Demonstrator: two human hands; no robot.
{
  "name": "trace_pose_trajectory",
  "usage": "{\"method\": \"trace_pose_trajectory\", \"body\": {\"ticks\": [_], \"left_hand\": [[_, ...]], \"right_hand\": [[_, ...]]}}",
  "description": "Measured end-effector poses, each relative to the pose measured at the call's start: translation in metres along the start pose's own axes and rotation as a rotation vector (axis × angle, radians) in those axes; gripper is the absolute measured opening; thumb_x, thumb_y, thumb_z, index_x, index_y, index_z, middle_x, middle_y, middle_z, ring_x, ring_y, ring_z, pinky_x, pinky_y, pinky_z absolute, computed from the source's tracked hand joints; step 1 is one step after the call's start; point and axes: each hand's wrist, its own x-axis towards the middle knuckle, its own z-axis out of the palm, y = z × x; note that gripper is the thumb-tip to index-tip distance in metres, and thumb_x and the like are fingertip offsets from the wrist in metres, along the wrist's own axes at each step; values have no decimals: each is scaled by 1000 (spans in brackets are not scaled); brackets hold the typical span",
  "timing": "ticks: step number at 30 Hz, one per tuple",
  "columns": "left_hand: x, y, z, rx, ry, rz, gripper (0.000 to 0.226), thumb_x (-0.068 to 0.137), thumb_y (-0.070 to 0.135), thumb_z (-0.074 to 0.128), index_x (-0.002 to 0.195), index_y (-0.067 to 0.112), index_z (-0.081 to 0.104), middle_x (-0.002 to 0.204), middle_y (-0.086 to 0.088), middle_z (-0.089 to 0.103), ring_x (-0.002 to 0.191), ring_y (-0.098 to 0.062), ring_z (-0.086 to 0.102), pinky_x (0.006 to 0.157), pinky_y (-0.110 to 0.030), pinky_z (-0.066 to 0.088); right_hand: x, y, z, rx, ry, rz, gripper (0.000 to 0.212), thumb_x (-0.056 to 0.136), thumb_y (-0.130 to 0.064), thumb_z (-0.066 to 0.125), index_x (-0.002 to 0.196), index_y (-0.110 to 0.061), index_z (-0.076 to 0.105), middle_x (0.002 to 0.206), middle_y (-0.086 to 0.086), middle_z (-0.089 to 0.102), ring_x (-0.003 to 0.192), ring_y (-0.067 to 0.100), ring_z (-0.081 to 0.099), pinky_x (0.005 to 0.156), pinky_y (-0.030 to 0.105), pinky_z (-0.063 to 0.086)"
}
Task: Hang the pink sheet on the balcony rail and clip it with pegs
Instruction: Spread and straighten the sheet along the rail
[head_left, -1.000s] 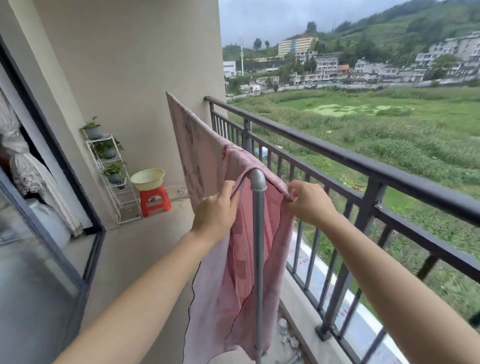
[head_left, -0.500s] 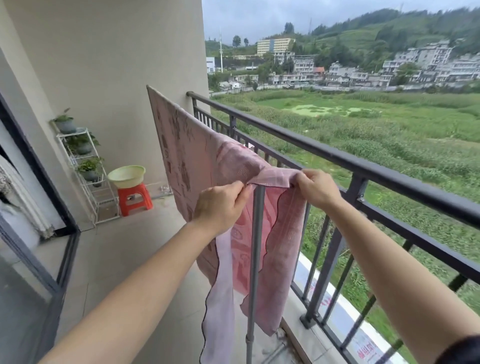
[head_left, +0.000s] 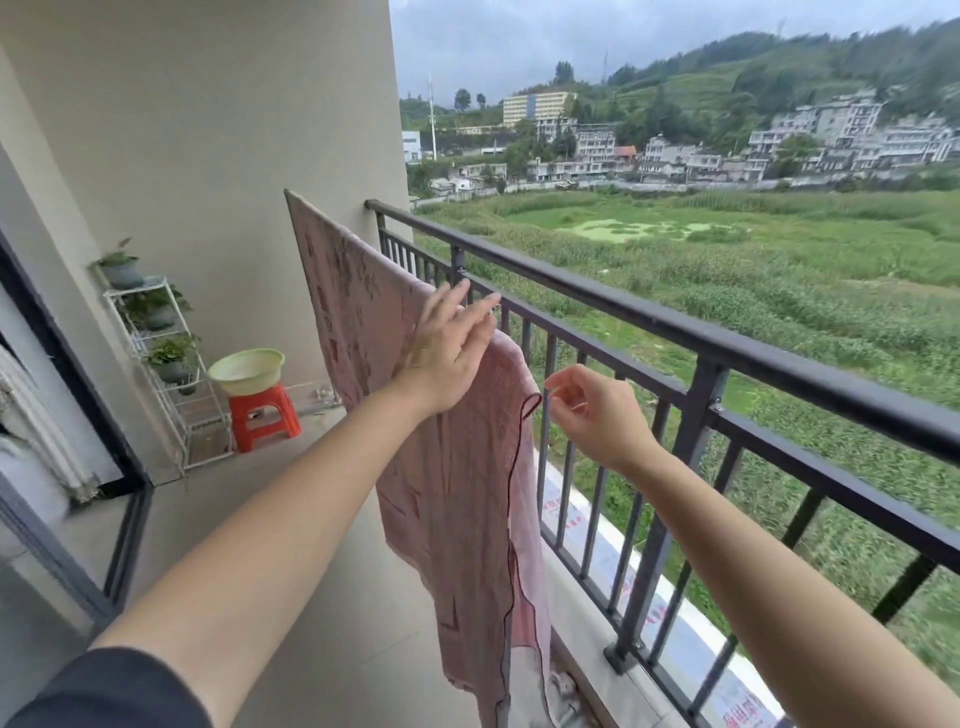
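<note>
The pink sheet (head_left: 457, 483) hangs over a drying rack bar that runs beside the dark balcony rail (head_left: 675, 325); the cloth hides the bar. My left hand (head_left: 447, 353) lies flat on the top of the sheet with its fingers straight. Just right of the sheet's dark-edged corner, my right hand (head_left: 592, 410) hovers with loosely curled fingers and holds nothing. No pegs are in view.
A white plant shelf (head_left: 166, 364) with potted plants stands by the far wall. Beside it a pale basin (head_left: 247, 370) sits on a red stool (head_left: 262, 415). A glass door frame (head_left: 78, 415) lines the left side. Fields and buildings lie beyond the rail.
Both hands have let go of the sheet's end. The cloth now covers the rack's end post. My left hand went up onto the top of the sheet, and my right hand drew back.
</note>
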Motion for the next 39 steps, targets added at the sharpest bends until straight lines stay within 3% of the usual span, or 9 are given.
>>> {"method": "trace_pose_trajectory", "body": {"ticks": [3,7,11,15,18,23,28,35,39], "left_hand": [[6,-8,4,57,-192,-54,55,100,60,19,144,37,45,160,4,25,150,-14,6,118,-54,9],[12,-15,7,50,-210,-170,55,101,56,18,144,32,43,161,7,21,150,-11,7,117,-52,10],[18,-18,6,107,-231,-200,54,102,54,19,146,31,40,161,7,20,149,-11,7,117,-49,9],[21,-26,6,53,-253,-154,56,100,59,18,143,33,42,160,6,22,149,-13,8,120,-53,10],[23,-29,6,-65,-226,-150,53,104,49,26,147,22,41,161,-2,24,150,-18,11,122,-41,6],[23,-46,1,-67,-209,-177,49,105,44,27,150,26,35,163,2,17,148,-22,13,121,-41,10],[27,-78,-1,-12,-268,-89,51,97,47,25,148,45,27,162,12,17,147,-18,12,119,-53,16],[25,-90,-16,-34,-366,35,56,102,24,35,154,36,19,164,10,7,149,-18,10,121,-42,12],[27,-112,-29,26,-365,73,57,102,25,33,155,33,17,164,10,9,149,-16,12,121,-45,15]], "right_hand": [[-7,-11,-2,90,92,-47,27,92,-29,46,102,-22,70,88,-12,71,81,4,67,72,35,58],[-8,-32,2,164,125,-82,33,93,-54,53,100,-25,66,89,-14,68,84,0,64,69,22,53],[-2,-32,4,67,176,-150,9,91,-26,58,87,-18,61,79,-8,66,75,9,62,65,38,54],[1,-30,-2,224,303,80,19,86,-20,50,69,-24,56,64,-11,58,62,6,53,60,32,43],[14,-44,-6,396,338,232,25,84,-41,38,85,-31,61,91,-8,67,87,14,65,78,47,55],[39,-81,-3,31,51,203,80,80,-82,42,136,-26,51,116,-6,67,103,13,65,90,39,54],[37,-95,15,-309,9,114,46,91,-53,42,128,-32,59,104,-4,73,87,20,68,73,35,57],[45,-135,27,-630,10,304,28,93,-36,40,99,-15,59,99,8,63,88,28,60,68,36,44],[69,-164,56,-751,37,258,38,94,-29,37,121,-8,54,121,14,58,110,32,56,82,42,45]]}}
